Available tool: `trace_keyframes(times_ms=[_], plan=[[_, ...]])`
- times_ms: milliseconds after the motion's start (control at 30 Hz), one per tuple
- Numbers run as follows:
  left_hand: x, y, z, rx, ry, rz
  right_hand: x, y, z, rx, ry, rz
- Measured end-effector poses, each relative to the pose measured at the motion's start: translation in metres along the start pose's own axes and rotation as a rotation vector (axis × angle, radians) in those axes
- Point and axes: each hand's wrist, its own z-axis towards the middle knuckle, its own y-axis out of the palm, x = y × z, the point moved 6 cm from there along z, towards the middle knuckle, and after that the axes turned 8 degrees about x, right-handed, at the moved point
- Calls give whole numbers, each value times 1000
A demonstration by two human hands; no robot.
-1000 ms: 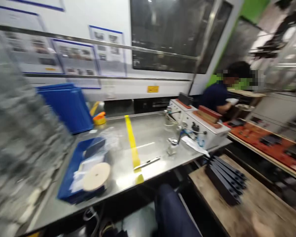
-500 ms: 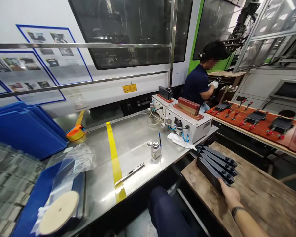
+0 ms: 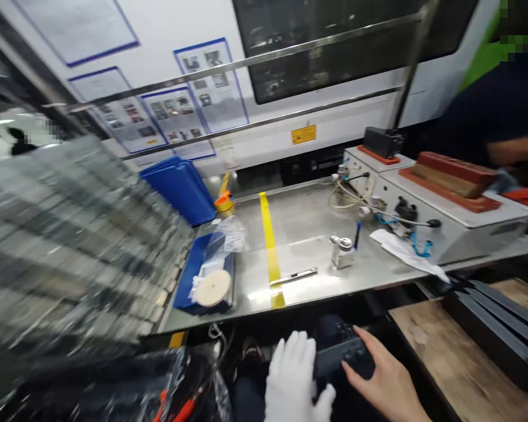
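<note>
Far left of frame: blurred stack of clear trays [image 3: 70, 234]. Beside it on the steel desk [image 3: 308, 234], a blue tray [image 3: 189, 275] carrying a pale disc [image 3: 212, 288]. Mid-desk: yellow tape line [image 3: 270, 252], a slim metal tool [image 3: 294, 276], a small bottle [image 3: 341, 252]. Bottom centre, below the desk edge, my gloved left hand [image 3: 293, 381] lies with fingers spread flat against a black part [image 3: 341, 357]. My bare right hand [image 3: 385, 381] is curled around the same part's right end, gripping it. Right of frame: white control box [image 3: 466, 228], dark stacked strips [image 3: 501, 322].
</note>
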Motion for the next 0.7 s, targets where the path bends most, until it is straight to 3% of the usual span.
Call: trace_keyframes(times_ms=[33, 100, 133, 200, 333, 467, 567, 700], plan=[[-2, 19, 4, -205, -74, 89, -30, 8, -2, -46, -124, 32], [-18, 27, 6, -340, -288, 236, -78, 22, -2, -148, -329, 80], [-28, 22, 2, -333, -390, 240, -94, 28, 2, -198, -408, 96], [-49, 3, -11, -200, -561, 33, -110, 41, 23, -278, -510, 105], [-78, -39, -50, 89, -723, -651, -97, 79, 114, -262, -512, 24], [-69, -79, -70, 187, -607, -902, -80, 134, 189, -252, -532, -96], [-58, -100, -76, 244, -582, -959, -66, 160, 210, -310, -535, -143], [-55, -107, -82, 253, -669, -1050, -42, 154, 210, -356, -385, -67]])
